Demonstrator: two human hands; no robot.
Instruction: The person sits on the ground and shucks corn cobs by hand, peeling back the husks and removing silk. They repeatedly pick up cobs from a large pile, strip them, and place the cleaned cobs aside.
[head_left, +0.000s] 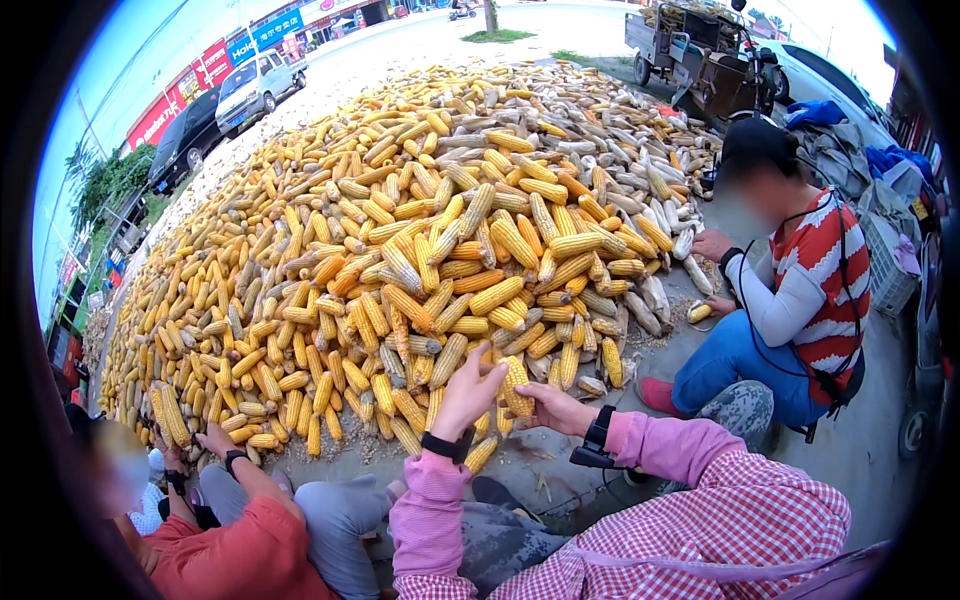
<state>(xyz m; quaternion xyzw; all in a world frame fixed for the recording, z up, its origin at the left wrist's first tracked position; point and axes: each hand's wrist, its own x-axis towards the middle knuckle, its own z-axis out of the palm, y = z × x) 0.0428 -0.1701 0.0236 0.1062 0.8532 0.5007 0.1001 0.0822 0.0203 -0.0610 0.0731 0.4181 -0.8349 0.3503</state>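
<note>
Paved ground (885, 440) stretches beneath a broad heap of corn cobs (400, 250). At the heap's near edge, one yellow cob (516, 388) points away from the person, its long axis running near to far, far end leaning slightly left. It lies between the hands: the right hand (560, 408) pinches its right side; the left hand (466, 394) is at its left, its grip unclear.

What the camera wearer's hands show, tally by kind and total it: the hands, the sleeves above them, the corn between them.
Hands (bare left hand, bare right hand): 2
Sleeves (pink fabric left sleeve, pink fabric right sleeve): 2
Corn (long yellow ear of corn): 1
Total: 5
</note>
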